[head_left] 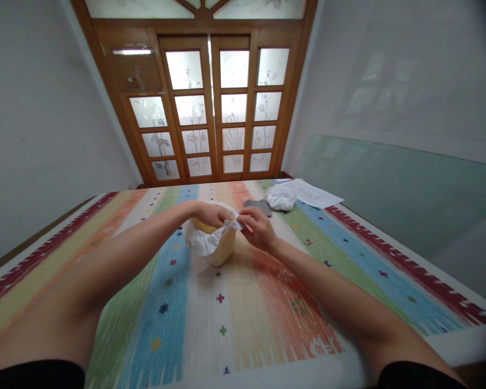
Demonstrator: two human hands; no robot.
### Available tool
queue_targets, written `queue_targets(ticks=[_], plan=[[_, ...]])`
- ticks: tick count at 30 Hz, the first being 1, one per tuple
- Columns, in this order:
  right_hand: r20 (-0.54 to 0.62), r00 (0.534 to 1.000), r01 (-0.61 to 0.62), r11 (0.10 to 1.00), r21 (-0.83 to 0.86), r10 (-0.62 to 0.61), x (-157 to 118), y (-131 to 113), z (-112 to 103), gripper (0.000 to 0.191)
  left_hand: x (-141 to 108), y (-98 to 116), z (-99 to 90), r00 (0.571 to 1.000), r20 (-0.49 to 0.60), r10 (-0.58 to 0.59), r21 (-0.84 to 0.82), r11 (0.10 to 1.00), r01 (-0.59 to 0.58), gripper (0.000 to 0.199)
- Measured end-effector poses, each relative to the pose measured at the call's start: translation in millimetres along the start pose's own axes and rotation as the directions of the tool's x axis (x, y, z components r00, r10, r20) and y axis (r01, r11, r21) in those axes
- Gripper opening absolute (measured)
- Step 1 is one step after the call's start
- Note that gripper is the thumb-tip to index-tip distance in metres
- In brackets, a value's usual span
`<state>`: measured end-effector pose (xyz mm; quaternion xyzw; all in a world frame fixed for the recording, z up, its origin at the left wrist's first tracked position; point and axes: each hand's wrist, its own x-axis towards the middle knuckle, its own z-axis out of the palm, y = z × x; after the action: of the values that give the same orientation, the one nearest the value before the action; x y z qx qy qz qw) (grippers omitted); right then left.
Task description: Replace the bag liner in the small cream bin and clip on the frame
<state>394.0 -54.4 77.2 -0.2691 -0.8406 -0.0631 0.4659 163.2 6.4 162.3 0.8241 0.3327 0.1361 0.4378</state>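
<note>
A small pale yellow bin (223, 249) stands on the striped cloth in front of me. A thin white plastic bag (202, 242) lines it, its edge folded out over the rim on the left and front. My left hand (210, 214) reaches over the bin's mouth, fingers closed on the bag near the right rim. At the right side of the rim, my right hand (257, 227) pinches the bag's edge between thumb and fingers. Both hands are close together. The inside of the bin is mostly hidden by my left hand and the bag.
Behind my right hand lie a grey folded cloth (258, 206), a crumpled white plastic bundle (281, 198) and printed paper sheets (314, 193). A striped tablecloth (247, 302) covers the table. A greenish glass panel (405, 183) leans along the right wall; wooden doors (210, 108) stand beyond.
</note>
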Motion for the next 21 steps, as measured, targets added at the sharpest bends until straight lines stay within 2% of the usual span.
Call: queue_targets(ticks=[1,2,4,5,6,7,9,10,12,15,21], plan=[[-0.024,1.000,-0.001,1.000,0.001,0.001,-2,-1,2,0.015,-1,2,-2.4,0.997,0.067,0.026,0.054,0.998,-0.030,0.025],[-0.038,0.999,0.001,1.000,0.006,-0.001,-3,-2,3,0.015,-2,4,-4.2,0.997,0.045,0.064,0.091,0.994,-0.068,0.023],[-0.039,0.999,0.011,1.000,0.012,-0.010,-6,-4,5,0.014,-4,6,-5.8,0.986,-0.096,0.136,0.150,0.981,-0.120,0.018],[-0.043,0.999,0.019,1.000,0.011,-0.018,-7,-6,6,0.014,-5,6,-5.8,0.984,-0.108,0.145,0.198,0.973,-0.122,0.015],[-0.053,0.998,0.032,0.999,0.009,-0.031,-9,-7,7,0.013,-6,6,-5.3,0.989,-0.056,0.139,0.266,0.957,-0.120,0.013],[-0.066,0.996,0.053,0.999,0.012,-0.052,-10,-8,8,0.014,-7,6,-4.4,0.992,0.039,0.119,0.348,0.929,-0.125,0.012],[-0.092,0.990,0.112,0.993,0.033,-0.108,-13,-9,10,0.015,-7,7,-2.2,0.973,0.218,0.070,0.502,0.847,-0.174,0.014],[-0.096,0.986,0.139,0.989,0.047,-0.134,-14,-9,11,0.016,-6,8,-0.9,0.962,0.266,0.056,0.557,0.806,-0.200,0.017],[-0.079,0.982,0.175,0.982,0.075,-0.169,-16,-10,14,0.017,-5,8,1.5,0.960,0.278,0.045,0.623,0.752,-0.216,0.020],[-0.042,0.979,0.203,0.974,0.097,-0.200,-19,-10,16,0.016,-4,8,4.2,0.966,0.260,-0.011,0.678,0.715,-0.174,0.021],[0.036,0.955,0.292,0.956,0.041,-0.294,-20,-7,12,0.015,-4,5,6.8,0.963,0.263,-0.062,0.685,0.715,-0.141,0.028]])
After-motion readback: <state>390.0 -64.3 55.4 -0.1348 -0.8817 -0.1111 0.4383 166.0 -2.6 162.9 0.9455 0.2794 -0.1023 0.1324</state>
